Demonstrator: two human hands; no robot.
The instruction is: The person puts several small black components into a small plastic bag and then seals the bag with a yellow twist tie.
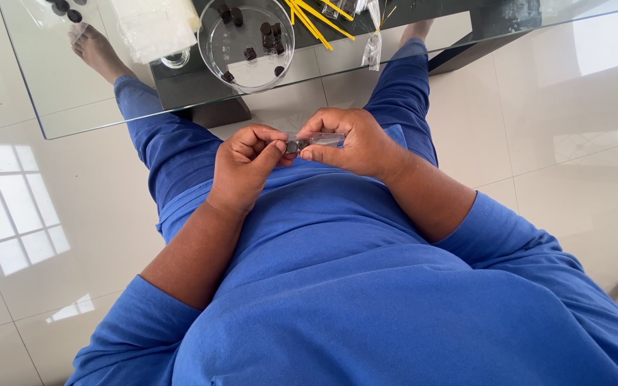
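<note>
Both hands meet over my lap, just in front of the glass table edge. My right hand pinches a small clear plastic bag that lies sideways between the fingers. My left hand holds a small dark round piece at the bag's open end with thumb and forefinger. Whether the piece is inside the bag is hard to tell.
A glass table spans the top of the view. On it stand a clear round dish with several dark pieces, yellow strips, a stack of clear bags and a small filled bag. White tiled floor lies around.
</note>
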